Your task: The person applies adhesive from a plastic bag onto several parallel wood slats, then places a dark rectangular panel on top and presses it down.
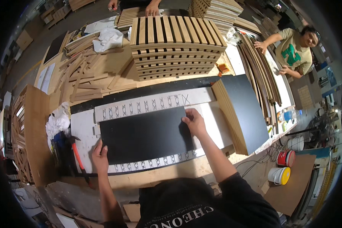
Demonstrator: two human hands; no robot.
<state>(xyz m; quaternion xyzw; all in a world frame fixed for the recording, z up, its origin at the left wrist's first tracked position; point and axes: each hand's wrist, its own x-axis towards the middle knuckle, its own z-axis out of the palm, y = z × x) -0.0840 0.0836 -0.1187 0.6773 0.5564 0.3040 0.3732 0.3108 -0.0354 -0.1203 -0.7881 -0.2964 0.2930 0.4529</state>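
Note:
A flat black rectangular panel (146, 135) lies between my hands, over a white board with rows of pencilled crosses. My left hand (100, 157) grips its left edge near the lower corner, thumb on top. At the upper right corner my right hand (193, 121) pinches the panel's edge between thumb and fingers. One white marked strip (140, 106) shows along the panel's far side, another marked strip (152, 163) along its near side. A small pale block (97, 130) sits at the left edge. What lies beneath the panel is hidden.
Beyond stands a stack of slatted wooden panels (178, 32). A black-faced board (247, 114) is on the right, a red-handled tool (78, 154) on the left. Loose wood strips (81, 74) cover the far left. A co-worker (294, 53) touches dark strips (258, 72); another person's hand (152, 8) is behind.

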